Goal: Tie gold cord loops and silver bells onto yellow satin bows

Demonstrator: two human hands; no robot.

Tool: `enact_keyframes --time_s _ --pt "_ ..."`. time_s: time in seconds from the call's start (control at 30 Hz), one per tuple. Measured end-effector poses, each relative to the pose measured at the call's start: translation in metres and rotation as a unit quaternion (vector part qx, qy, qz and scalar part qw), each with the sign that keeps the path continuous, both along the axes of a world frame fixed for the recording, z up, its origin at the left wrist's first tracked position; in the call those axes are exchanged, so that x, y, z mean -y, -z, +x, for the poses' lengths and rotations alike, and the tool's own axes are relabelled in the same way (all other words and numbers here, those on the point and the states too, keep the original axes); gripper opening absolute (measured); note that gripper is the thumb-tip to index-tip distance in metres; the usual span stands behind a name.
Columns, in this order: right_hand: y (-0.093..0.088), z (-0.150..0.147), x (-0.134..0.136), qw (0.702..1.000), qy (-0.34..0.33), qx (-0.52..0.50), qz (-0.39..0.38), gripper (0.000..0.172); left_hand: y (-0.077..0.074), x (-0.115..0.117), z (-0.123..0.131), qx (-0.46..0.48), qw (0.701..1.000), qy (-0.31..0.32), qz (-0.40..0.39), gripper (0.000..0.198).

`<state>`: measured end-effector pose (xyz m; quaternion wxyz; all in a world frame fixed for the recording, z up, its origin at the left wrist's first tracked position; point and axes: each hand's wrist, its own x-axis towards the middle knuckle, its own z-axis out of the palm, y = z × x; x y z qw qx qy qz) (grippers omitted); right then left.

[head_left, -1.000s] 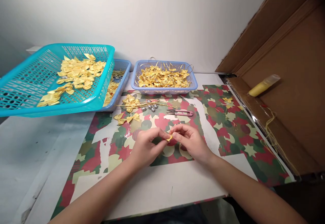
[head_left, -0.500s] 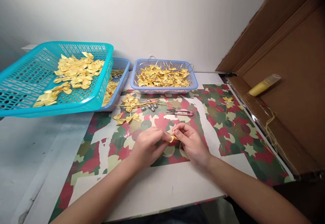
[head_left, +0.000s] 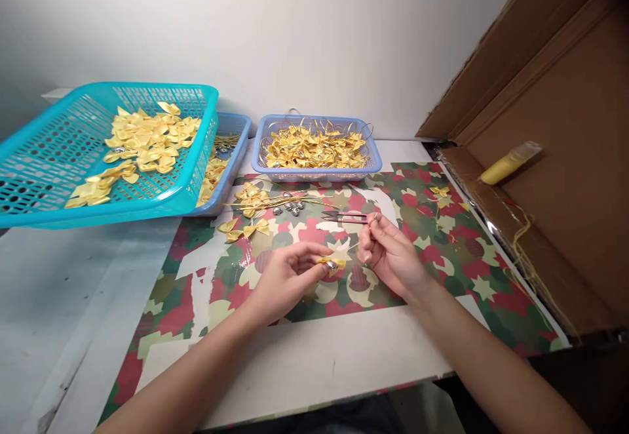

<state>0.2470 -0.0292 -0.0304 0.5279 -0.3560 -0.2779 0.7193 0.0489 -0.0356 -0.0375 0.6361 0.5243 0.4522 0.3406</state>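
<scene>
My left hand (head_left: 289,278) pinches a yellow ribbon bow (head_left: 339,263) that has a small silver bell (head_left: 331,265) at its middle. My right hand (head_left: 390,254) is closed in a pinch, raised up and to the right of the bow. A faint line of thread (head_left: 352,246) seems to run from the bow toward it. Its fingertips overlap the handle end of a pair of thread snips (head_left: 344,217); whether they touch cannot be told. Several loose silver bells (head_left: 295,205), gold wire ties (head_left: 314,197) and yellow bows (head_left: 255,227) lie just beyond my hands.
A turquoise basket (head_left: 196,188) of yellow bows overlaps a blue basket (head_left: 238,152) on the left. Another blue basket (head_left: 319,175) holds finished-looking bows with gold ties. On the right stand a cardboard wall (head_left: 555,93) and a yellow thread spool (head_left: 506,166).
My right hand has moved from the bow up and to the right, over the snips' handle. The left hand keeps the bow, whose silver bell now shows.
</scene>
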Motion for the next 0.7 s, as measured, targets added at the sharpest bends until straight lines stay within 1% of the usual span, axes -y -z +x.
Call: enact_keyframes --time_s 0.07,0.13,0.27,0.37,0.47,0.6,0.7 --pt "0.0002 -0.0017 -0.0003 1.000 0.003 -0.015 -0.004 0.021 -0.0004 0.0005 0.0006 0.033 0.998 0.016 -0.060 0.017" --pt "0.0010 -0.0039 -0.0008 0.999 0.011 -0.032 -0.018 0.017 -0.0007 0.0013 0.0011 0.051 0.993 0.031 -0.098 0.016" --pt "0.0033 -0.0076 -0.0027 0.996 0.033 -0.056 -0.053 0.015 -0.0016 0.0027 0.0016 0.081 0.986 0.044 -0.137 0.022" --pt "0.0038 -0.0082 -0.0041 0.995 0.033 -0.074 -0.065 0.013 -0.0013 0.0033 0.0010 0.103 0.983 0.039 -0.149 0.025" --pt "0.0029 -0.0076 -0.0034 0.994 0.009 -0.094 -0.056 0.011 -0.0003 0.0037 0.0008 0.134 0.977 0.018 -0.167 0.026" --pt "0.0009 -0.0074 0.0011 0.993 -0.046 -0.106 -0.037 0.010 0.0011 0.0037 0.0033 0.174 0.958 0.008 -0.229 0.028" --pt "-0.0002 -0.0078 0.0042 0.992 -0.070 -0.104 -0.031 0.011 0.0043 0.0036 0.0054 0.196 0.945 0.001 -0.263 0.032"
